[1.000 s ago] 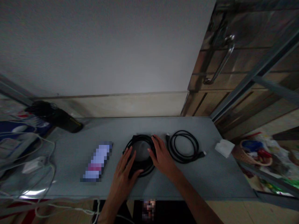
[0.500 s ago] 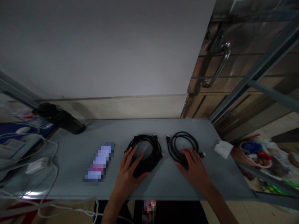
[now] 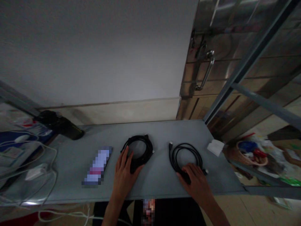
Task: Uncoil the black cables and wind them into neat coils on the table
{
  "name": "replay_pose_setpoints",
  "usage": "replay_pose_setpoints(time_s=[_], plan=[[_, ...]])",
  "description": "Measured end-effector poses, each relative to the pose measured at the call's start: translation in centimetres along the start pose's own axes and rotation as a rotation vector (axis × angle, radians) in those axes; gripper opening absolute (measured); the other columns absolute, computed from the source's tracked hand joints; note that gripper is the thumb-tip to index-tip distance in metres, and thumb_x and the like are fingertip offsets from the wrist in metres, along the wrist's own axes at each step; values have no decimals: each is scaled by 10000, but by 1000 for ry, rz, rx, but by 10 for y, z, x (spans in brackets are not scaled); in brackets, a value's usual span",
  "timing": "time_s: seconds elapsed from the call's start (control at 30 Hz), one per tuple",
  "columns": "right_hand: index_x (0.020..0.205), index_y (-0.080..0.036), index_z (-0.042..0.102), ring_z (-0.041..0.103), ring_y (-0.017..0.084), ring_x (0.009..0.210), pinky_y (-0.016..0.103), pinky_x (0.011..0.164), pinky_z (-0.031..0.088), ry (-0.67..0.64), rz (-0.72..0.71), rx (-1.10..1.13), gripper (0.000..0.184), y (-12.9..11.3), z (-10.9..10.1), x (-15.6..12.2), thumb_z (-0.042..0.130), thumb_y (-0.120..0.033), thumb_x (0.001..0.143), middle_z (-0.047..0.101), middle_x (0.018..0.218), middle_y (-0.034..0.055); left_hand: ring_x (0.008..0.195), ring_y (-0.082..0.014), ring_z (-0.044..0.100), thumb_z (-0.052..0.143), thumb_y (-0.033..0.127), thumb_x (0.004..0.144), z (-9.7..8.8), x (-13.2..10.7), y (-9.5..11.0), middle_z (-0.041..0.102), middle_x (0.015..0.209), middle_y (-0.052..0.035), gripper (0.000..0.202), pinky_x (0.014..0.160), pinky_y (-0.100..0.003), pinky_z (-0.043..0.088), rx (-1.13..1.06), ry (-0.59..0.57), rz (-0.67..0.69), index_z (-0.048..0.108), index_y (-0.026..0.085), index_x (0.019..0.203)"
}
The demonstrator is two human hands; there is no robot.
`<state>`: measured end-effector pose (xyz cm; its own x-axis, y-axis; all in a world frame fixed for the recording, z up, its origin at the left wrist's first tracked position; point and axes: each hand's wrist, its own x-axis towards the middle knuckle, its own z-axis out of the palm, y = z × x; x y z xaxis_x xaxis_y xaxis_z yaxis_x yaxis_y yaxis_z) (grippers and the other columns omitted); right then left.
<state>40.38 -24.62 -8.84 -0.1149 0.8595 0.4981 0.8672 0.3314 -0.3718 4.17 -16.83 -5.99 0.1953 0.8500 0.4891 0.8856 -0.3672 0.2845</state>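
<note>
Two coiled black cables lie on a grey tabletop (image 3: pixel 160 175). My left hand (image 3: pixel 125 171) is around the near left part of the left coiled cable (image 3: pixel 148 147), its fingers along the outer side and its thumb at the near right edge. Part of that coil is hidden under the hand. My right hand (image 3: pixel 196 179) has its fingers closed on the near edge of the right coiled cable (image 3: pixel 173 157). Cable plugs stick out at that coil's upper left and right sides. Both coils rest flat, apart from each other.
A phone (image 3: pixel 98 166) with a blurred screen lies left of the coils. Behind it a black bottle (image 3: pixel 68 127) lies on its side. White cords and a white adapter (image 3: pixel 36 172) are at far left. A white paper (image 3: pixel 215 147) and a basket (image 3: pixel 240 155) are at right.
The left coil has shifted slightly left with my left hand. The right coil has moved nearer and to the right with my right hand, widening the gap between them. The view has turned slightly.
</note>
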Motion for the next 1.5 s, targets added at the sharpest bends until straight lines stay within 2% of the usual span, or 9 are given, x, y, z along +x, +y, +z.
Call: replay_pose_setpoints(time_s=[0.27, 0.63, 0.77, 0.9, 1.03, 1.17, 1.23, 1.37, 1.5], plan=[[1115, -225, 627, 683, 272, 975, 432, 947, 485, 16, -14, 48, 232, -1, 1, 1, 589, -435, 1204, 686, 1022, 52, 1733, -461, 288, 756, 475, 1072, -6, -3, 0, 213, 1916, -172, 846, 1309, -738, 427, -57, -17, 64, 344, 340, 1798], [1110, -205, 664, 683, 321, 1041, 469, 961, 468, 82, -64, -124, 287, 7, 7, -2, 543, -441, 1218, 719, 1042, 95, 1506, -424, 570, 735, 386, 1097, -15, -4, 2, 540, 1657, -237, 607, 1208, -666, 492, -57, 164, 87, 507, 252, 1643], [1139, -203, 660, 700, 339, 1079, 488, 972, 491, 70, -49, -151, 337, 5, 6, -2, 483, -474, 1233, 734, 1114, 118, 1446, -400, 620, 729, 344, 1099, -18, -4, 1, 612, 1567, -222, 513, 1176, -622, 515, -63, 225, 87, 568, 234, 1574], [1102, -212, 632, 739, 311, 964, 464, 891, 536, 111, -56, -113, 333, 2, 2, 2, 465, -464, 1241, 747, 1016, 96, 1329, -359, 685, 746, 322, 1082, -22, -5, 5, 720, 1430, -171, 379, 1133, -570, 555, -127, 278, 62, 679, 237, 1445], [1120, -219, 602, 761, 252, 778, 399, 799, 590, 179, -53, -11, 306, -8, -5, -2, 460, -458, 1247, 752, 887, 57, 1173, -330, 761, 697, 422, 1098, -27, -14, 31, 818, 1217, -130, 261, 1055, -508, 614, -401, 187, -122, 775, 233, 1261], [1210, -222, 610, 796, 227, 736, 312, 674, 610, 134, 10, 137, 299, -43, -15, -19, 443, -468, 1250, 779, 885, 58, 1201, -333, 801, 647, 587, 1097, -32, -27, 86, 852, 1236, -146, 428, 1079, -460, 624, -794, -253, -343, 832, 230, 1244], [1244, -237, 617, 817, 227, 758, 298, 682, 632, 119, -8, 178, 319, -67, -19, -27, 404, -474, 1256, 809, 928, 70, 1252, -338, 787, 664, 662, 1068, -33, -29, 115, 845, 1300, -159, 526, 1124, -455, 606, -969, -373, -422, 836, 226, 1306], [1283, -246, 612, 817, 200, 737, 262, 669, 628, 77, -111, 233, 412, -104, -25, -31, 266, -471, 1273, 835, 955, 61, 1091, -304, 796, 771, 690, 990, -38, -26, 152, 866, 1151, -140, 504, 1044, -409, 623, -1231, -387, -599, 871, 225, 1154], [1260, -236, 621, 816, 185, 758, 253, 670, 614, 66, -174, 214, 462, -108, -32, -25, 204, -433, 1278, 838, 991, 58, 903, -245, 769, 911, 611, 899, -46, -25, 156, 840, 945, -92, 395, 870, -328, 619, -1385, -344, -732, 857, 227, 974]])
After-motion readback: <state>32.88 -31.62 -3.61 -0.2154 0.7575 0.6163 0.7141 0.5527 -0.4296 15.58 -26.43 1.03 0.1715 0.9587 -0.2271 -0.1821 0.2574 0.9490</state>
